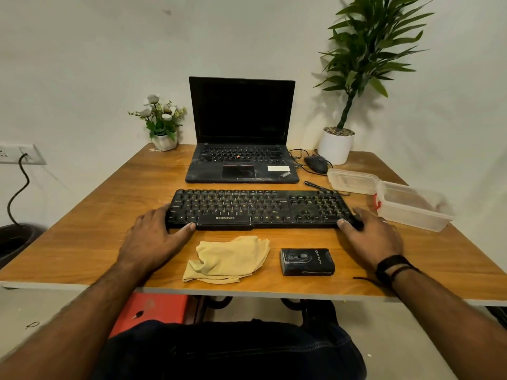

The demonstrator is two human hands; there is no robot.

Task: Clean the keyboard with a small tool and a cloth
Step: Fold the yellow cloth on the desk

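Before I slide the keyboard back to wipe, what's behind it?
Behind the keyboard sits an open laptop; a black pen-like tool lies at its far right corner. Nothing there looks covered.

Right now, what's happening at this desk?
A person holds the black keyboard at both ends: left hand at its left end, right hand at its right end, thumbs on the front edge. It lies flat on the wooden table, in front of an open laptop. The yellow cloth and a small black case lie untouched near the table's front edge. Cleaning hasn't visibly begun.
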